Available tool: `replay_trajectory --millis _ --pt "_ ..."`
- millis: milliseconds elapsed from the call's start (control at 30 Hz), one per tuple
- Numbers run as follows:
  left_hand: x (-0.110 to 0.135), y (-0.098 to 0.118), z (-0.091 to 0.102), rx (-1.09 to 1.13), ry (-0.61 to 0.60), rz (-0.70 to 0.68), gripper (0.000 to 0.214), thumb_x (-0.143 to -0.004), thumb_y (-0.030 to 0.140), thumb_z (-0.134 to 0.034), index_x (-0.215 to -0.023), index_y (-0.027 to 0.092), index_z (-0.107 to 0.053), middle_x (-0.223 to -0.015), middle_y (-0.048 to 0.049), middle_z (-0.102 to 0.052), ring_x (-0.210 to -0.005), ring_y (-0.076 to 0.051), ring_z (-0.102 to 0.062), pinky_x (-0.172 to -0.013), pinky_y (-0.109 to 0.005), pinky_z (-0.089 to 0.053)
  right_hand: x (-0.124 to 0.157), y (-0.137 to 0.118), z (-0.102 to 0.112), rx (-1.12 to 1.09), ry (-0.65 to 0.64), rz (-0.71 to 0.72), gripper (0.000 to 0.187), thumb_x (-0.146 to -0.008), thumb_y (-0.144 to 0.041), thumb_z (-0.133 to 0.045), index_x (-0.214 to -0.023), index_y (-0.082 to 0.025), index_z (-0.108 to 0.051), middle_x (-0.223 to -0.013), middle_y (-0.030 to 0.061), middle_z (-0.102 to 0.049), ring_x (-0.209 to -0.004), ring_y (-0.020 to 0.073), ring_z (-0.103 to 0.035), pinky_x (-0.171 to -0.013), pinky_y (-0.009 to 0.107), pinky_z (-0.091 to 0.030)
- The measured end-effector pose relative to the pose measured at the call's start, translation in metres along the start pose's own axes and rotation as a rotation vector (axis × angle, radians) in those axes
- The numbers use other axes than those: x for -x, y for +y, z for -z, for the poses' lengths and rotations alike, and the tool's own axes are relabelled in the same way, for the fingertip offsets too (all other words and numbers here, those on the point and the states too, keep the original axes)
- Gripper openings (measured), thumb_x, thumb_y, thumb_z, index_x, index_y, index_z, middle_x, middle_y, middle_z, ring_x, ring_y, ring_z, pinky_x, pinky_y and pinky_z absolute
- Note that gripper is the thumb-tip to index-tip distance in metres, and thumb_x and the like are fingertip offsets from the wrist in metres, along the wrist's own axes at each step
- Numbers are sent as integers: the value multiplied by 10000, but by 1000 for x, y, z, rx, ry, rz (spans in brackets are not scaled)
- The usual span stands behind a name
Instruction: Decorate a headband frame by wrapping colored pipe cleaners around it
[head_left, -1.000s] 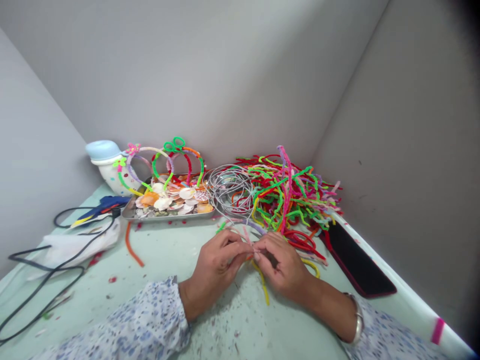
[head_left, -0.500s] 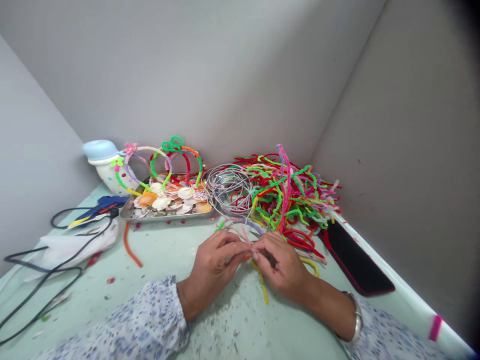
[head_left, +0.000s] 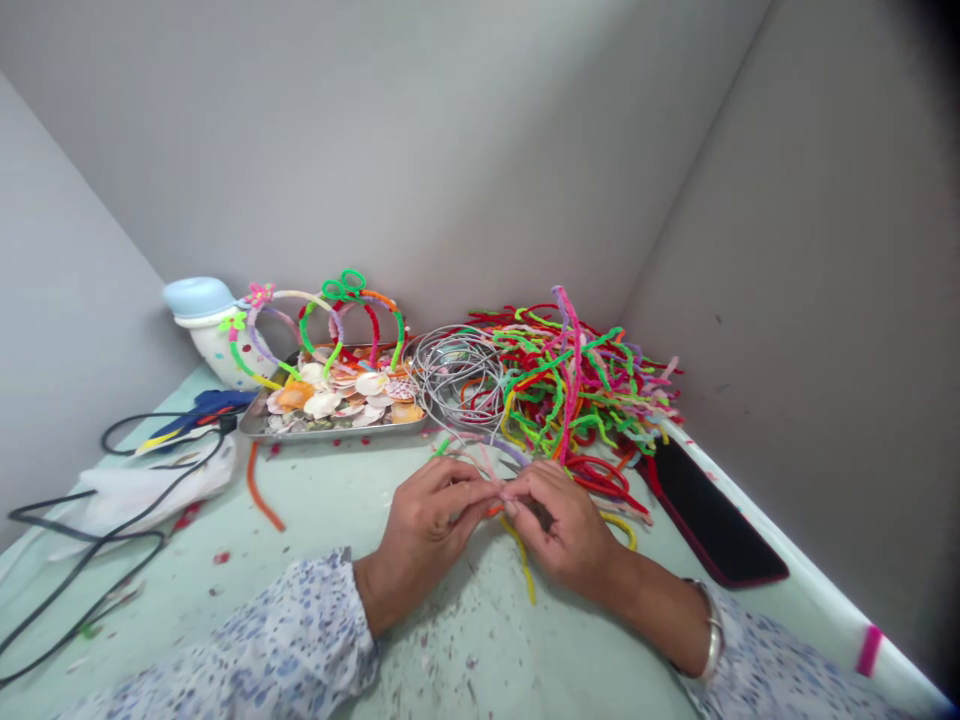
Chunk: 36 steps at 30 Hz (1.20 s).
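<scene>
Where the fingertips of the left hand (head_left: 431,530) and right hand (head_left: 570,520) meet, both pinch a thin pale-pink fuzzy strand (head_left: 489,463), its visible end slanting forward between them, neither hand nearer. Curled fingers hide the pinched part. A yellow fuzzy strand (head_left: 523,565) trails just below. Beyond lie a curved purple fuzzy length (head_left: 511,453), a silver wire coil (head_left: 459,378) and a tangled multicoloured heap of fuzzy strands (head_left: 581,385).

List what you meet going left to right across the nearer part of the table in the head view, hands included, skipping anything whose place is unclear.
Black cable → orange pipe cleaner → left hand → right hand → flat black item → pink strip
</scene>
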<state>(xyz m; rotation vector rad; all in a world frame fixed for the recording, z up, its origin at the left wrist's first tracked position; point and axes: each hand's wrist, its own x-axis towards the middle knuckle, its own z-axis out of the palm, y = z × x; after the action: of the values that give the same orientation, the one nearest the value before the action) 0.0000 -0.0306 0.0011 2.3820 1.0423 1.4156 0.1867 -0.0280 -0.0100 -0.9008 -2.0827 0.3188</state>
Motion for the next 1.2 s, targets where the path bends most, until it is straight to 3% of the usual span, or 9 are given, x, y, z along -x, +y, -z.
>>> replay_trajectory --millis 467,833,1200 --pt "1 -2 -2 2 -45 30 114 -839 151 -626 -910 191 -705 -821 -43 -640 -773 -147 -608 -684 -264 -505 1 3 -2 10 -25 -1 92 -862 -142 -495 -874 -196 -569 -788 46 -612 -770 207 -542 -727 361 -407" --pt "-1 1 -1 -59 -195 133 91 -891 168 -534 -866 176 -621 -851 -39 -624 -828 -176 -577 -747 -306 -462 0 4 -3 52 -32 36 87 -885 -144 -501 -896 -189 -574 -795 42 -617 -772 201 -526 -733 357 -375" --pt "-3 4 0 -32 -230 199 81 -893 172 -531 -870 183 -607 -844 -30 -611 -819 -170 -566 -745 -293 -447 0 2 -1 76 2 61 101 -888 -141 -492 -916 -189 -577 -820 49 -626 -780 204 -529 -740 358 -378"
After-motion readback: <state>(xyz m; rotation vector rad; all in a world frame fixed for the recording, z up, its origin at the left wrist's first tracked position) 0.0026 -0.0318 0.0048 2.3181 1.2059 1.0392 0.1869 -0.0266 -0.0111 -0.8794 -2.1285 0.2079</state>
